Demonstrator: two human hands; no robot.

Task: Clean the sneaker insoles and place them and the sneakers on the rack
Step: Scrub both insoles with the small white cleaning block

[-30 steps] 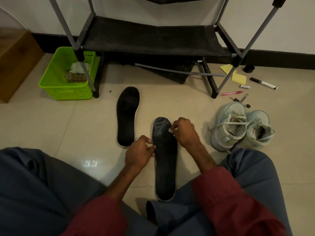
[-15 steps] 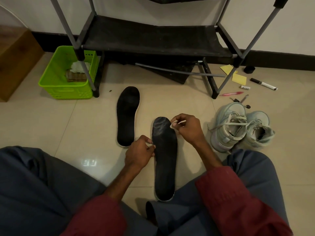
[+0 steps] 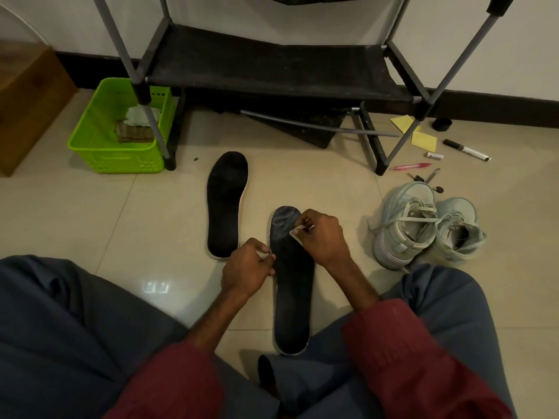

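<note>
Two black foam insoles lie on the beige tiled floor [image 3: 90, 222] — far insole [image 3: 227, 204] alone, near insole [image 3: 293, 297] gripped at its edge by the left hand [image 3: 246, 267], fingers curled. The right hand [image 3: 325, 237] pinches a small white scrap [image 3: 295, 232] at its toe. Two pale laced sneakers [image 3: 405, 228] stand near one black metal rack [image 3: 266, 68].

Right grip [image 3: 323, 237] drew wipe [image 3: 297, 233] down the insole [image 3: 292, 297].

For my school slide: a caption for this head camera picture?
Right hand presses a white wipe on the near insole; left hand holds its edge.
</note>
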